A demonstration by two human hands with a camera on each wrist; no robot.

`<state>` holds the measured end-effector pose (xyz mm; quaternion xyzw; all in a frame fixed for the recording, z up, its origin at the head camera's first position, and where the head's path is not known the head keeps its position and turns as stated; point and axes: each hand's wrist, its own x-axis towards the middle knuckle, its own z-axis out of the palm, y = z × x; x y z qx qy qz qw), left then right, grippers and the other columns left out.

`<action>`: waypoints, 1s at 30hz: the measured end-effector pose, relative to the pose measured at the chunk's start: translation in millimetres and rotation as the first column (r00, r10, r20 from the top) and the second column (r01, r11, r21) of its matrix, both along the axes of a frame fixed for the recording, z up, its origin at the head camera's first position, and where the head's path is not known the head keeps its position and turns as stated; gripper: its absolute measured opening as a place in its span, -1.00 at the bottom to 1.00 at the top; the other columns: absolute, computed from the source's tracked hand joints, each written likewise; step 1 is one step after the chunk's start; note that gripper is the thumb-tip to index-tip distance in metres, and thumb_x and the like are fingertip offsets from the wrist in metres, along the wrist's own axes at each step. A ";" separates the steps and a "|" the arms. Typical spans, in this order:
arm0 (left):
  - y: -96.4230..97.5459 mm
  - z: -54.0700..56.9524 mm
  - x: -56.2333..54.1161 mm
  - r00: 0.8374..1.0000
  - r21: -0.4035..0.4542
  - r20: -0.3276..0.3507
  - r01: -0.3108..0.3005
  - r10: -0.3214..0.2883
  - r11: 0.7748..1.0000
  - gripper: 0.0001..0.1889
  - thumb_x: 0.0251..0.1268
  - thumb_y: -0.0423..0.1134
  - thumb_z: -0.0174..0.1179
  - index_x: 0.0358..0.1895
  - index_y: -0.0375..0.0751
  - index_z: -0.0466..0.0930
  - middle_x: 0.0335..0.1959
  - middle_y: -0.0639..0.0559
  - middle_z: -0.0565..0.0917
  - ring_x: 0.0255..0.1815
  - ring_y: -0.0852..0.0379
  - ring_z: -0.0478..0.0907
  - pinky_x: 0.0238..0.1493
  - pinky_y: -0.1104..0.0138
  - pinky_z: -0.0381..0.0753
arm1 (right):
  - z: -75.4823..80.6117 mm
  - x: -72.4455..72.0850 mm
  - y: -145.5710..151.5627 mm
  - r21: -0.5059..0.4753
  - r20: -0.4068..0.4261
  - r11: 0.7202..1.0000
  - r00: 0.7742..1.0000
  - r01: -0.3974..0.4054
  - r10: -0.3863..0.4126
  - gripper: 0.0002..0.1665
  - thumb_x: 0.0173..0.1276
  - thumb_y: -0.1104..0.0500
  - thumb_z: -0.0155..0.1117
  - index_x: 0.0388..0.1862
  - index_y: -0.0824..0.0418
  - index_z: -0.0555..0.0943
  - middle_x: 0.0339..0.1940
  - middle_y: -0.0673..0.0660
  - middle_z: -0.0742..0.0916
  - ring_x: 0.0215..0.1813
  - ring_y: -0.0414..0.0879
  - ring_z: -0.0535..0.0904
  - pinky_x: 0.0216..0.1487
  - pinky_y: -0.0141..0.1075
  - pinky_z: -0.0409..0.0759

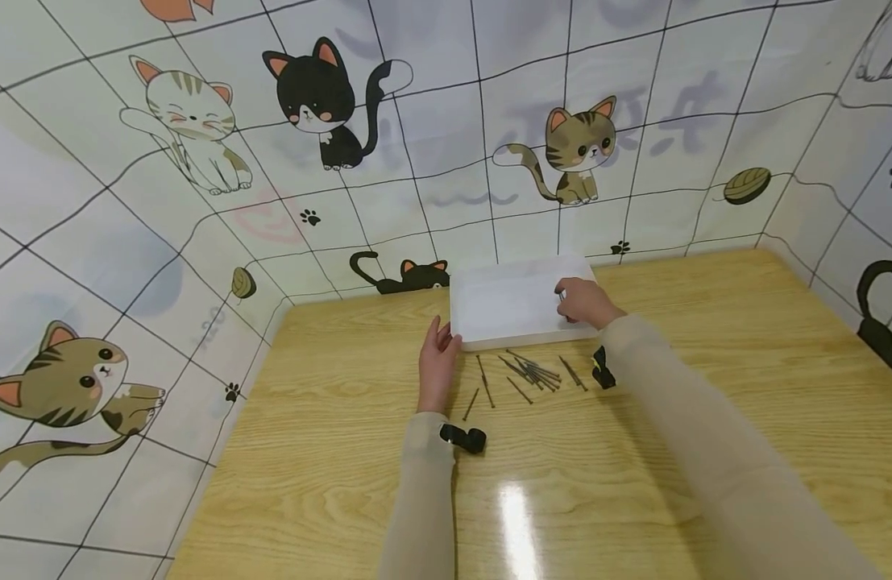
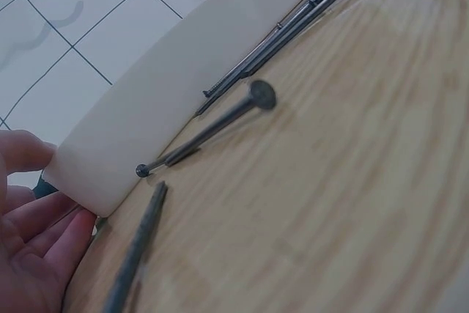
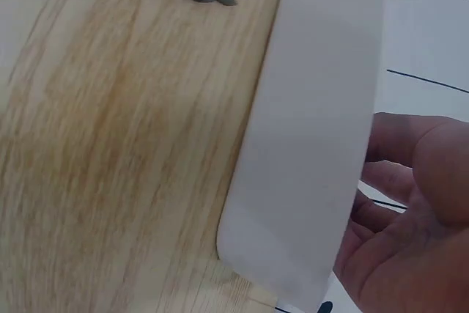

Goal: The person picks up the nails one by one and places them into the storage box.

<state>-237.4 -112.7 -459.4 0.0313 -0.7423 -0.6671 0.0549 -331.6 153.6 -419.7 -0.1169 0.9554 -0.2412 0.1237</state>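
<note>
The left hand (image 1: 438, 366), fingers loosely spread, touches the near-left corner of the shallow white rectangular box (image 1: 518, 339); slim grey metal nails (image 1: 534, 372) lie before it on the wooden bench (image 1: 329, 443). Above the box's right end, the right hand (image 1: 587, 301) curls its fingers, whether on a nail I cannot tell; moving nails seems in hand, the next move calling for a steady box.

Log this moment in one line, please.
left hand: touching white slab at left end | right hand: over slab, grasp unclear | nails: loose on table before slab

White tray (image 1: 504, 304), grey nails (image 2: 220, 125), yellow wood-grained table (image 1: 329, 451), beige sleeves (image 1: 425, 483)
</note>
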 end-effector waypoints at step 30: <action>-0.3 0.3 -0.9 1.000 -0.004 0.015 -0.009 0.009 1.000 -0.39 0.29 -0.25 0.03 0.37 -0.11 0.03 0.25 -0.12 0.31 0.21 -0.01 0.27 0.14 0.19 0.30 | -16.0 9.7 -5.9 0.085 -0.095 0.996 0.995 -0.001 0.009 -0.54 0.21 0.40 -0.14 0.11 0.49 0.38 0.14 0.41 0.44 0.00 0.25 0.45 -0.01 0.03 0.40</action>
